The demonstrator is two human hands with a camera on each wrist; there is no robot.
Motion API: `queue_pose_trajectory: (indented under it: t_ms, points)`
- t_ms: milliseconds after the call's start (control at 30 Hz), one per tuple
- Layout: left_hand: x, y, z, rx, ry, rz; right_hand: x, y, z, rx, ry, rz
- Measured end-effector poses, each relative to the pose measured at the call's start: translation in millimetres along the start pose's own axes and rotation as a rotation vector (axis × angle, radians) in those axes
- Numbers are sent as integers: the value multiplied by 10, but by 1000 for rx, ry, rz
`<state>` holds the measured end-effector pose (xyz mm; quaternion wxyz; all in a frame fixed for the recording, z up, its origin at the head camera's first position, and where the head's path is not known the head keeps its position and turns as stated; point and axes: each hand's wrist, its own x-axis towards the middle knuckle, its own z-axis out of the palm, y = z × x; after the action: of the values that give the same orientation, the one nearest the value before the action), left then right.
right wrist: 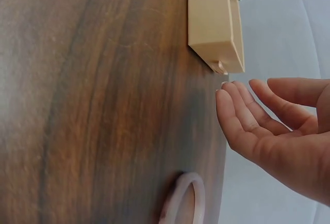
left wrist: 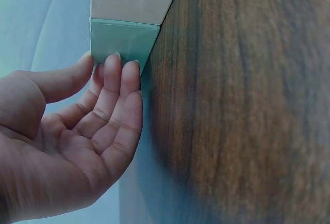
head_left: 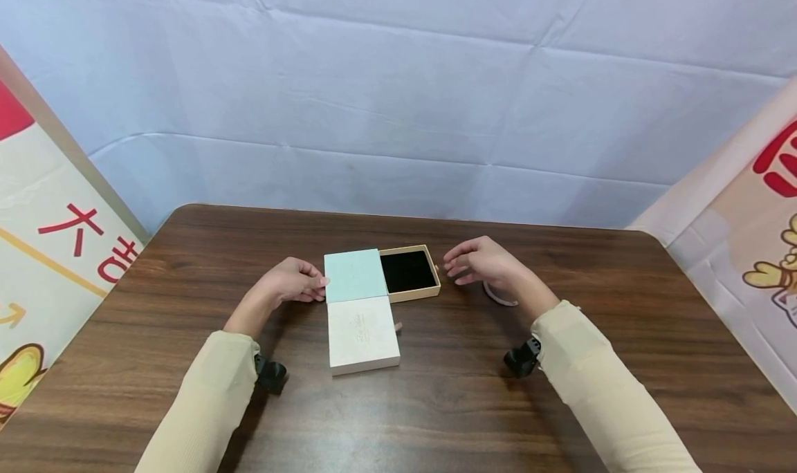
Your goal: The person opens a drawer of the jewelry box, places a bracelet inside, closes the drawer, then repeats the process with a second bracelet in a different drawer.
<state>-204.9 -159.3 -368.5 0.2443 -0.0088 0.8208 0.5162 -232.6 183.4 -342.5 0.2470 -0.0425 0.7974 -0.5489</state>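
A two-part drawer box lies on the table, its mint section (head_left: 356,276) behind its white section (head_left: 363,331). From the mint section a tan drawer (head_left: 414,294) with a black lining (head_left: 409,272) stands pulled out to the right. My left hand (head_left: 292,279) holds the mint section's left end, thumb at its top edge and fingertips against the side. To the right of the drawer, my right hand (head_left: 482,260) is held apart from it, fingers loosely bent with nothing between them. A small pull tab (right wrist: 220,67) shows on the drawer's end.
A pale pink bangle (right wrist: 170,208) lies on the table under my right wrist, partly hidden in the head view. Another ribbon tab (head_left: 398,327) sticks out of the white section's right side. The wooden table (head_left: 448,404) meets a pale cloth backdrop (head_left: 386,99) behind.
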Motion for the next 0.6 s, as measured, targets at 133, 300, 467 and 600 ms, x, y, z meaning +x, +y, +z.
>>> queue_pose_trajectory:
  t_ms: [133,300,467,600]
  points:
    - [-3,-3,-3,3,0,4,-24,5,-72,16,20,-10]
    - [-5,2,-1,-3,-1,5,-67,20,-189,47,51,-7]
    - [-8,8,-2,-8,-7,13,-126,48,-316,23,76,-5]
    - [-12,11,-8,-14,-11,16,-174,82,-418,6,102,5]
